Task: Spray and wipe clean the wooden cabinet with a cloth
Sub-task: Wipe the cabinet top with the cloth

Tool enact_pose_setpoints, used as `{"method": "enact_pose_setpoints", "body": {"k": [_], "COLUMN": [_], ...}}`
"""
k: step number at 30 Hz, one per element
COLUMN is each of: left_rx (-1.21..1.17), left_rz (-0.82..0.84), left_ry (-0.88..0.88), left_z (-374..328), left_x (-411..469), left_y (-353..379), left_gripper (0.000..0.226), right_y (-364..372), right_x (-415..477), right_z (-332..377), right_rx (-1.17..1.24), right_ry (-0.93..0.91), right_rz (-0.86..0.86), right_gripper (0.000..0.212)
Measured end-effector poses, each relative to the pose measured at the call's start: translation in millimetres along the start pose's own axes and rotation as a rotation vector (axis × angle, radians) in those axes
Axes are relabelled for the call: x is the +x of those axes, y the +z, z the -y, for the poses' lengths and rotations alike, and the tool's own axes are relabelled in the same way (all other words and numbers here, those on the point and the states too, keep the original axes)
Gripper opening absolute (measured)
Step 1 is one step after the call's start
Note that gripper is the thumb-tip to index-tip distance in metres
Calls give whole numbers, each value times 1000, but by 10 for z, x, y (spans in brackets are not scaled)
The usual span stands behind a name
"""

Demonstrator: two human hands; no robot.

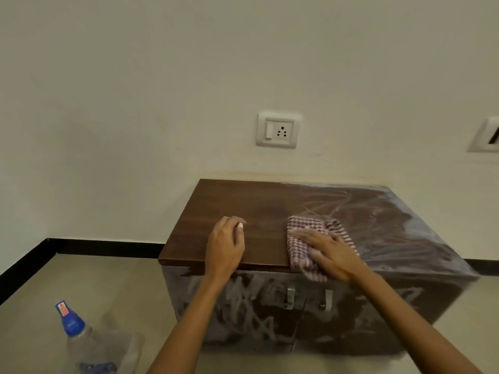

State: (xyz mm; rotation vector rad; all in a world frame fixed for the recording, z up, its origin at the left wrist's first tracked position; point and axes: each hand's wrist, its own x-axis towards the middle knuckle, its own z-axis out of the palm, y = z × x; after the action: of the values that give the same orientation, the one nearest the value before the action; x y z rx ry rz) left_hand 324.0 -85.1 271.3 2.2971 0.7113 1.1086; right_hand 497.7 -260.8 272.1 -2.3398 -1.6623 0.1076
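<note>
A low dark wooden cabinet (243, 201) stands against the wall. Its top looks clean brown on the left and streaked with grey smears on the right, and its front doors are smeared too. A pink-and-white checked cloth (305, 230) lies on the top near the front edge. My right hand (329, 255) presses flat on the cloth. My left hand (225, 245) rests on the cabinet's front edge with loosely curled fingers and holds nothing. A clear bottle with a blue cap (81, 336) stands on the floor at the lower left.
Two metal handles (290, 296) sit on the cabinet doors. A wall socket (278, 130) is above the cabinet, another plate (486, 136) at far right. The beige floor (102, 282) extends left of the cabinet, bordered by black skirting (81, 245).
</note>
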Motion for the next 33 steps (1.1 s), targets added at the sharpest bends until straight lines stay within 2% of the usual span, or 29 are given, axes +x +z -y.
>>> {"method": "enact_pose_setpoints", "body": {"k": [2, 3, 7, 10, 12, 14, 16, 17, 19, 23, 25, 27, 31, 33], "left_rx": [11, 7, -9, -21, -18, -17, -44, -52, -35, 37, 58, 82, 134, 140], "left_rz": [55, 66, 70, 93, 117, 92, 4, -40, -86, -65, -28, 12, 40, 34], "left_ry": [16, 15, 3, -1, 0, -17, -64, -79, -70, -28, -14, -8, -12, -9], "left_z": [-100, -133, -220, -287, -296, -290, -295, -311, -337, -324, -305, -293, -294, -293], "left_x": [-58, -63, 64, 69, 14, -32, -45, -45, -51, -71, -60, -32, -8, -8], "left_y": [144, 198, 299, 388, 441, 469, 476, 479, 491, 510, 522, 537, 551, 553], "left_gripper": [18, 18, 18, 18, 18, 19, 23, 26, 30, 40, 39, 33, 27, 26], "right_y": [6, 36, 188, 120, 23, -90, -136, -118, -19, 156, 69, -69, -298, -297], "right_x": [141, 247, 375, -33, -339, -466, -275, -103, 280, 720, 807, 844, 613, 439], "right_z": [-25, 66, 453, 242, -71, -376, -463, -404, -139, 284, 154, -154, -938, -1092], "right_rx": [-79, -94, -72, -45, 8, 2, -62, -93, -95, -11, -20, -21, -24, -30], "right_ry": [195, 214, -62, -157, -64, 148, 363, 390, 272, -112, -167, -68, 382, 559], "right_rz": [3, 6, 57, 26, -51, -115, -88, -58, -1, 108, 131, 93, -12, -49], "right_gripper": [49, 51, 66, 68, 63, 58, 52, 52, 54, 54, 52, 51, 51, 53]}}
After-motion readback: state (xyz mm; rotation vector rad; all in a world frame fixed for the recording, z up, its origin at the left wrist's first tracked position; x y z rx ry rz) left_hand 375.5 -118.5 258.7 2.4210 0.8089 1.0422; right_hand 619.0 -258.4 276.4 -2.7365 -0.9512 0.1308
